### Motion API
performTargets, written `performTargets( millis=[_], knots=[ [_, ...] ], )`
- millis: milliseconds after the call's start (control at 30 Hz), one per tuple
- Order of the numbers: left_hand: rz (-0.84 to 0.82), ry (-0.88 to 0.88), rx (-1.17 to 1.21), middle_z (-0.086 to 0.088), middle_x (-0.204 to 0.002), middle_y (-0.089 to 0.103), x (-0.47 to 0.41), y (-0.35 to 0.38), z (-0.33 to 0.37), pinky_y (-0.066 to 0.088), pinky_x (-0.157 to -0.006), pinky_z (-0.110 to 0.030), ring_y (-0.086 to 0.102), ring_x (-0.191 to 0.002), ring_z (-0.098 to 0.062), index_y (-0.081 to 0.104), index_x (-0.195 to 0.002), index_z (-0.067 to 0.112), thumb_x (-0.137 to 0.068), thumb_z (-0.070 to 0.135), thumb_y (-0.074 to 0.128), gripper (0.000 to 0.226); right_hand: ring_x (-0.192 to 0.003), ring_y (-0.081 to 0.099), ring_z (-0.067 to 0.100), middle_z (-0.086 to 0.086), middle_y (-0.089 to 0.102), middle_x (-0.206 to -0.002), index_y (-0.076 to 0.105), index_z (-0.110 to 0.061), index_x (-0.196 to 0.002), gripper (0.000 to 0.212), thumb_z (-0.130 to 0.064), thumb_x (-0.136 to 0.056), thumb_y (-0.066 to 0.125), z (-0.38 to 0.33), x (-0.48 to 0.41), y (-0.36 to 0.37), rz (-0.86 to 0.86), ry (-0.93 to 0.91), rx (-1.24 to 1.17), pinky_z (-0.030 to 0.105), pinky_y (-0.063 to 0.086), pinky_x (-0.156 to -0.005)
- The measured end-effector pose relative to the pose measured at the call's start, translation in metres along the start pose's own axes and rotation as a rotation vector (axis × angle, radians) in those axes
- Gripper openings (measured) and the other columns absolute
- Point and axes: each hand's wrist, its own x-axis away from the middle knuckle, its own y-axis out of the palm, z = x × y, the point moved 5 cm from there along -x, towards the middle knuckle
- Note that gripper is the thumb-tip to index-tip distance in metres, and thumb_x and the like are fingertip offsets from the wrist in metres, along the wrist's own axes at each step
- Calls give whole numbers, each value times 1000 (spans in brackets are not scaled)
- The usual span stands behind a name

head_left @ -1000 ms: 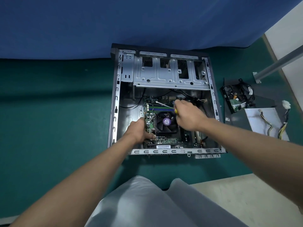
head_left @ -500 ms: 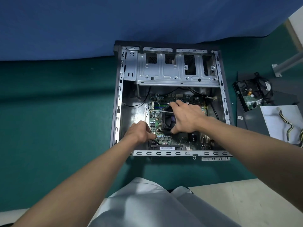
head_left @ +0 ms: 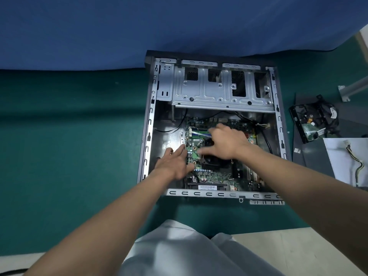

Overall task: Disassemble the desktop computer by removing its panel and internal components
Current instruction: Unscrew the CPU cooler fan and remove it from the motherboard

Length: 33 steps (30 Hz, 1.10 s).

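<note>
The open desktop case (head_left: 199, 193) lies flat on the green mat, its side panel off. Inside, the green motherboard (head_left: 215, 176) fills the near half and a bare metal drive cage (head_left: 211, 92) spans the far end. The black CPU cooler (head_left: 213, 162) sits mid-board. My left hand (head_left: 175, 164) hovers over the board's left edge, fingers spread and holding nothing. My right hand (head_left: 227, 142) is blurred, spread over the cooler's top; a pale streak at its fingertips could be a screwdriver shaft, though I cannot tell.
To the right of the case lie a removed hard drive with black cables (head_left: 310, 124), a dark grey panel (head_left: 312, 156) and a white metal box with yellow wires (head_left: 342, 156). A blue curtain (head_left: 99, 26) hangs behind. A metal leg (head_left: 352, 88) stands far right.
My left hand has let go of the board's near-left corner and opened its fingers. My right hand slid from the RAM area down onto the cooler. The head camera moved closer.
</note>
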Motion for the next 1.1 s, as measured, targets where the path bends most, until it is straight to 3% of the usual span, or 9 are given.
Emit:
performTargets(
  millis=[100, 200, 333, 400, 467, 733, 833, 1000, 1100],
  knots=[
    [-39, -1, -21, 15, -160, -9, 0, 1, 1, 18, -113, -57, -6, -148, -26, -1, -154, 26, -98, 58, 23, 69, -119, 53, 28, 3, 48, -139, 49, -21, -135, 55, -51, -89, 55, -20, -13, -19, 172, -154, -68, 42, 47, -89],
    [-30, 0, -55, 14, -161, -8, 0, 0, 2, 20, -113, -56, -7, -148, -24, 0, -155, 24, -99, 57, 20, 68, -117, 55, 25, -4, 53, -136, 58, -24, -127, 37, -35, -91, 56, -49, -27, -19, 165, -325, -20, 42, 48, -88],
    [-33, -10, -69, 14, -161, -8, 0, -2, 2, 24, -112, -52, -4, -148, -23, 3, -155, 22, -99, 56, 19, 66, -101, 60, 31, 4, 61, -118, 62, -15, -104, 25, -35, -89, 60, -61, -46, -9, 110, -295, 127, 36, 42, -72],
    [-53, -18, -48, 15, -160, -11, 0, -1, 3, 21, -113, -51, -5, -148, -22, -1, -154, 23, -99, 56, 17, 67, -93, 62, 34, 8, 63, -109, 60, -15, -85, 10, -25, -87, 61, -61, -52, -7, 101, -261, 152, 35, 38, -67],
    [-61, -19, -31, 15, -160, -12, 0, -1, 3, 20, -114, -51, -4, -148, -22, -2, -154, 23, -99, 56, 17, 67, -88, 61, 35, 11, 64, -101, 48, -17, -71, 17, -15, -84, 58, -59, -56, -6, 90, -239, 140, 35, 37, -65],
    [-66, -25, 20, 16, -160, -8, 1, -3, 4, 18, -115, -50, -4, -148, -21, 0, -155, 25, -99, 54, 20, 66, -92, 59, 34, 13, 60, -102, 45, -19, -78, 16, -17, -81, 61, -61, -49, 5, 33, -190, 109, 35, 33, -66],
    [-67, -24, 21, 16, -160, -8, 1, -3, 4, 17, -115, -50, -4, -148, -21, -1, -155, 25, -100, 54, 20, 66, -90, 58, 33, 11, 58, -97, 37, -19, -69, 26, -17, -79, 61, -62, -48, 5, 20, -174, 109, 36, 33, -67],
    [-64, -13, 18, 16, -159, -13, 1, -2, 5, 14, -116, -50, -6, -148, -20, 0, -154, 23, -100, 55, 19, 66, -73, 53, 24, 0, 55, -76, 42, -18, -69, 20, -13, -79, 58, -34, -57, -22, 117, -4, 23, 32, 37, -63],
    [-64, -21, 18, 18, -158, -14, -1, -1, 3, 18, -114, -52, -5, -148, -20, 0, -155, 24, -99, 55, 20, 66, -74, 51, 25, 2, 55, -82, 48, -19, -74, 14, -16, -82, 59, -24, -50, -21, 69, -56, 130, 34, 37, -63]
  ],
)
